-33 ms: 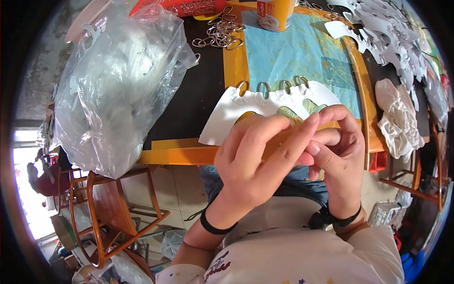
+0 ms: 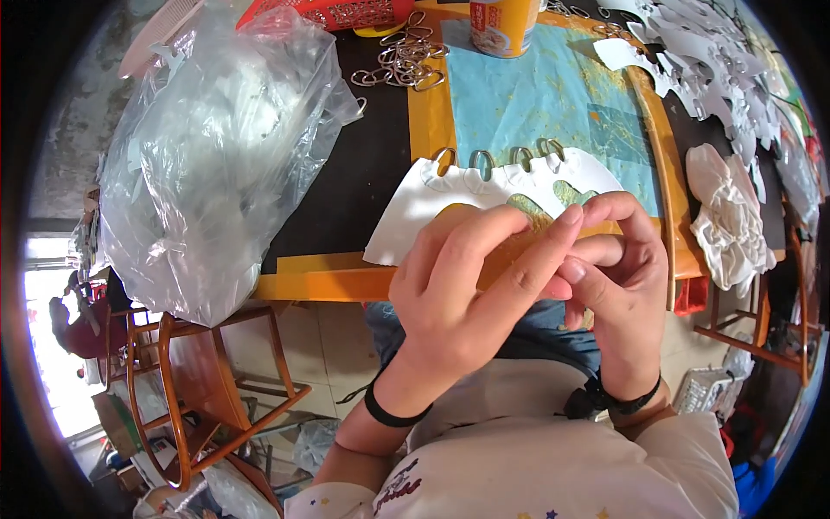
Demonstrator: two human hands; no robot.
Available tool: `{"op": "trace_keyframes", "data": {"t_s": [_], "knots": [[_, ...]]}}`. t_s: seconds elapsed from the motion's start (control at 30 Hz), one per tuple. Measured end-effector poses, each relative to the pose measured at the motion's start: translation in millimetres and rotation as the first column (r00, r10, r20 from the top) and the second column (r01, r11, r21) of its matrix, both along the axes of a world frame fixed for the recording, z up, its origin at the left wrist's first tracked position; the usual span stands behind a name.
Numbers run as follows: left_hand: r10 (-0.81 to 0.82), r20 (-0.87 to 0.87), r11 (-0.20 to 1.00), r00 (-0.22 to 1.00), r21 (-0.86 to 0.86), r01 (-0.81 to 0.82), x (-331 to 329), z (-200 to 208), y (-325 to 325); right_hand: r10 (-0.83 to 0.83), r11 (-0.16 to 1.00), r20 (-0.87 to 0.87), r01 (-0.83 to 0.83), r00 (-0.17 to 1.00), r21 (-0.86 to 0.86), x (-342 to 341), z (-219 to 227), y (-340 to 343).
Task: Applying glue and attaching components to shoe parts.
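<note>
A white cut-out card sheet [image 2: 450,208] lies at the table's near edge, with several metal rings [image 2: 482,161] hooked through its far edge. My left hand [image 2: 467,294] and my right hand [image 2: 618,277] meet over the sheet's near edge, with fingertips pinched together. The left fingers reach across to the right thumb and forefinger. Both hands cover the sheet's lower part, so what sits between the fingertips is hidden. Each wrist wears a black band.
A big clear plastic bag [image 2: 225,156] of white pieces fills the table's left. A pile of loose metal rings [image 2: 402,60], a red basket [image 2: 337,12] and a yellow cup [image 2: 506,24] stand at the back. White cut-outs [image 2: 726,216] lie to the right. A wooden chair [image 2: 199,381] stands lower left.
</note>
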State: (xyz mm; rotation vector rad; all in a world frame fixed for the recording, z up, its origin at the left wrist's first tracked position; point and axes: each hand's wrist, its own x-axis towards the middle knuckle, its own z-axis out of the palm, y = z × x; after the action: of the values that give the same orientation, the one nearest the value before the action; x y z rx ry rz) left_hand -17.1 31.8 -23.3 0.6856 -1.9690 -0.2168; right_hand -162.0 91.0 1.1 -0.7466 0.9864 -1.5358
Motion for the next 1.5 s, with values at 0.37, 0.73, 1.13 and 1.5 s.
{"op": "trace_keyframes", "data": {"t_s": [0.37, 0.73, 1.13, 1.5], "knots": [[-0.077, -0.037, 0.997, 0.996, 0.004, 0.077, 8.9, -4.2, -1.7, 0.026, 0.996, -0.156, -0.038, 0.987, -0.075, 4.2, 2.0, 5.5], [-0.26, -0.297, 0.913, 0.919, 0.235, 0.334, 10.0, -3.9, 2.6, 0.042, 0.985, -0.205, -0.075, 0.978, -0.158, -2.9, -13.3, -0.6], [-0.118, -0.554, 0.727, 0.824, 0.517, 0.452, -0.5, -3.5, 11.6, 0.092, 0.981, 0.089, -0.075, 0.992, -0.179, 5.4, -16.6, 6.3], [0.113, 0.091, 0.976, 0.989, -0.198, -0.093, 20.5, -2.0, 6.1, 0.425, 0.895, 0.473, -0.436, 0.772, -0.093, -10.9, -11.0, 4.1]]}}
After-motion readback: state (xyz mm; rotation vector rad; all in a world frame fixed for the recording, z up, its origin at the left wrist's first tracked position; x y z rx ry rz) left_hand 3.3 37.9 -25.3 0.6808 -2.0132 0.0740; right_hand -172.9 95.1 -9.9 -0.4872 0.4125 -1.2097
